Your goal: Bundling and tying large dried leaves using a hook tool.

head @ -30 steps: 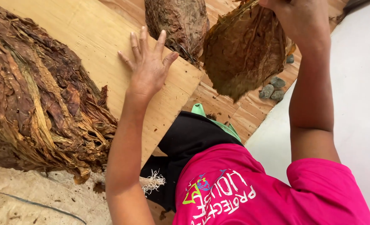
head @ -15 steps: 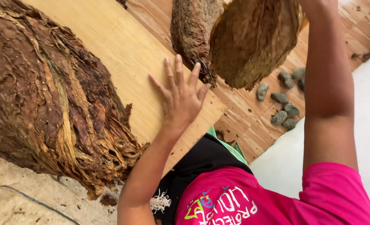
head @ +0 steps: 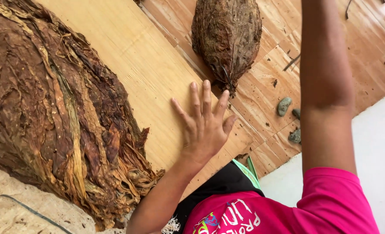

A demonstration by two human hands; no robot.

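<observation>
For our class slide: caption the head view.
Left hand flat on board, between leaf pile and leaf bundle; right arm raised.

The scene is bright, with soft and even daylight; the source itself is not visible. Shadows are weak, only a thin one under the left hand (head: 204, 125) on the wooden board (head: 127, 56). The white surface (head: 374, 151) at the right looks nearly overexposed. Focus is sharp on the dried leaves (head: 53, 108), with no visible motion blur.
</observation>
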